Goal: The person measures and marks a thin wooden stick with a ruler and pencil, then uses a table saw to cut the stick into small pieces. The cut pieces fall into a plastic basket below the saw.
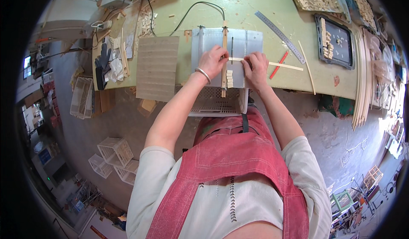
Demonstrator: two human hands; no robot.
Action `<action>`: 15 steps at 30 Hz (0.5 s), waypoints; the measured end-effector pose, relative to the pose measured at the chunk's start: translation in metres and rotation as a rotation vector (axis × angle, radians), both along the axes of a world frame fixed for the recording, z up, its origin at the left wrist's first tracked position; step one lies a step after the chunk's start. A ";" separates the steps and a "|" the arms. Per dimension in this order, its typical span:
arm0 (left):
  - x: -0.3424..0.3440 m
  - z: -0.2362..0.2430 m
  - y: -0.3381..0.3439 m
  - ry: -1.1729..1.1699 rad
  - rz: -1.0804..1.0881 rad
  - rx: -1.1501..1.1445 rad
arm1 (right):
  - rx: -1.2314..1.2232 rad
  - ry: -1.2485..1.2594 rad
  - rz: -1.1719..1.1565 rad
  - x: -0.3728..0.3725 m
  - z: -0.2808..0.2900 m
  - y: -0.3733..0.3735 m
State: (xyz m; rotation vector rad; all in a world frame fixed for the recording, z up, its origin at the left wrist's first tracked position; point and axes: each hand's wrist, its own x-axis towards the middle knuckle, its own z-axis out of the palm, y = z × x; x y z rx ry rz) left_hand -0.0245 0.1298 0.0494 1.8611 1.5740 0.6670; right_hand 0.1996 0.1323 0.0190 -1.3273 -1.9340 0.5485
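Note:
A thin wooden strip point(287, 66) lies crosswise over a silver metal saw table point(253, 41), which has a dark slot point(232, 47) in it. My right hand point(256, 68) pinches the strip right of the slot, and its free end sticks out to the right. My left hand point(211, 63) is closed at the strip's left end, against an upright wooden fence bar point(224, 39). Its fingertips are partly hidden. Several short cut wood pieces point(230, 78) lie in a column beside the bar, between my hands. No blade can be made out clearly.
A steel ruler point(281, 38), a red pen point(279, 64) and another strip point(306, 66) lie to the right. Beyond them stands a black tray point(334, 41) with wood pieces. Cardboard point(156, 64) and dark gloves point(102, 62) are at left. A plastic crate point(217, 105) sits below the table edge.

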 end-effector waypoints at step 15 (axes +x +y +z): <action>0.002 0.012 -0.031 -0.088 0.021 -0.066 | -0.014 -0.008 0.039 -0.011 0.003 -0.032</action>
